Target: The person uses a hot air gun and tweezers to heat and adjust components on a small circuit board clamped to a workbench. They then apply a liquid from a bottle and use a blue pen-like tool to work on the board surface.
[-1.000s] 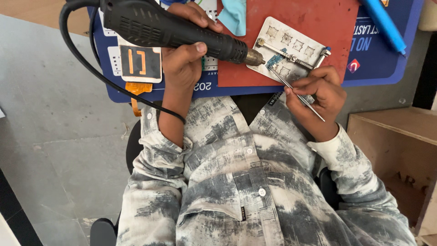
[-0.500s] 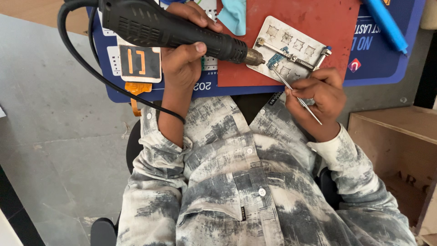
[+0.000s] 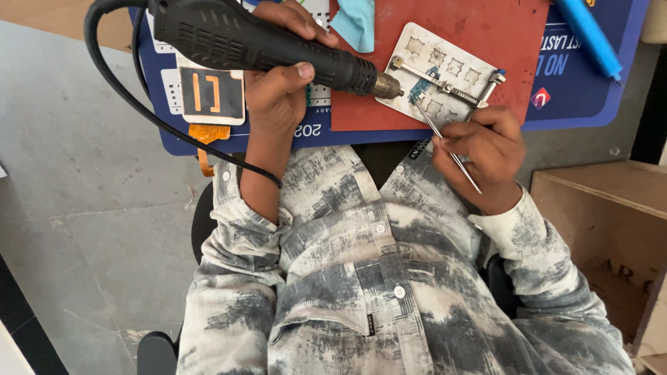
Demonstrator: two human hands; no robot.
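Red mat (image 3: 486,35) on counter: my left hand (image 3: 278,90) grips the hot-air gun (image 3: 257,42); my right hand (image 3: 483,149) pinches tweezers (image 3: 445,142) at the metal fixture (image 3: 441,73).

Black hot-air gun (image 3: 264,45) – lying across upper left, nozzle aimed right at silver holder plate (image 3: 441,73); thin tweezers (image 3: 445,142) slanting up toward it.

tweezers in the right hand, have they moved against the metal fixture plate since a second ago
No. The tweezers keep their tip at the near edge of the metal fixture plate, right hand just below it.
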